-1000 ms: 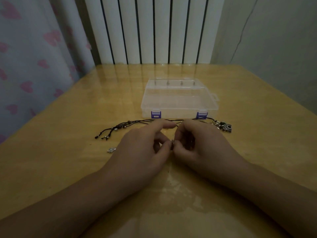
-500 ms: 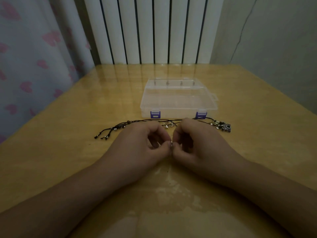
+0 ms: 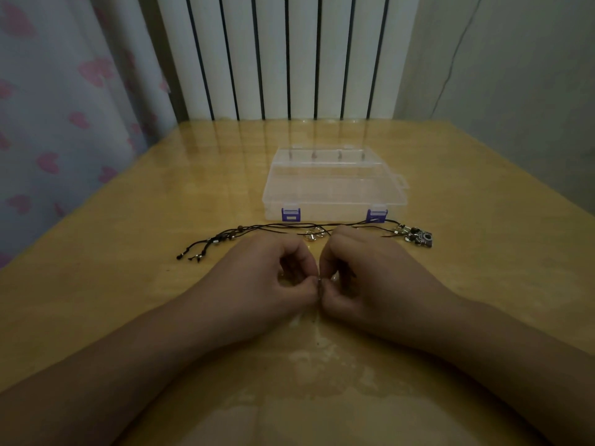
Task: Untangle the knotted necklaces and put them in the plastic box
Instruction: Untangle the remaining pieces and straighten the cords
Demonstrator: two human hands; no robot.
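A clear plastic box with two purple latches lies shut on the wooden table. In front of it stretches a black cord necklace with beads at its left end and metal charms at its right. A small silver ring piece lies just beyond my knuckles. My left hand and my right hand meet fingertip to fingertip, both pinching a tiny metal part of a necklace between them. Most of that piece is hidden by my fingers.
A white radiator stands behind the table's far edge. A curtain with pink hearts hangs at the left. A grey wall is at the right. The glossy tabletop shows glare near me.
My left index finger has curled in from its stretched pose. Both hands have drawn slightly toward me, still pinched together. The silver ring piece beyond my knuckles has come into view.
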